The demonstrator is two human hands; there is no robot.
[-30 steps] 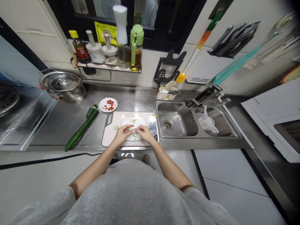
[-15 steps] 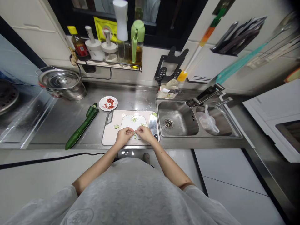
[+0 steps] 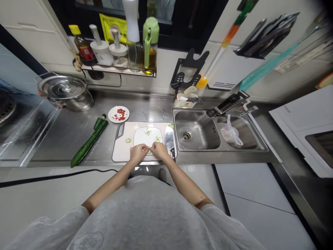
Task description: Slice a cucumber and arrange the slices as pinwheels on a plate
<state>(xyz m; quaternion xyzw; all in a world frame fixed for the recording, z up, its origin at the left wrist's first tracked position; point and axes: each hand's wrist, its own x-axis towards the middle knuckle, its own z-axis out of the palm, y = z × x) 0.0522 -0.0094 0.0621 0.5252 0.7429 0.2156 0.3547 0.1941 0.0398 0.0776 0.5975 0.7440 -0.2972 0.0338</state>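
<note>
Over the near edge of a white square plate, my left hand and my right hand meet with pinched fingertips. Whatever is between them is too small to make out. Thin cucumber slices lie fanned in small groups on the plate, one group partly hidden by my fingers. The plate rests on a pale cutting board. Other cucumber slices sit on the board's left. A kitchen knife lies along its right side, beside a cucumber piece.
Left of the board lie a long cucumber and a shorter cut piece. A small round plate bears chopped red bits. A lidded steel pot stands back left. On the right is a double sink holding a plastic bag.
The view has shifted slightly. My right hand has drawn back a little, showing more of the right cucumber fan and the knife handle. Both hands still pinch together over the plate.
</note>
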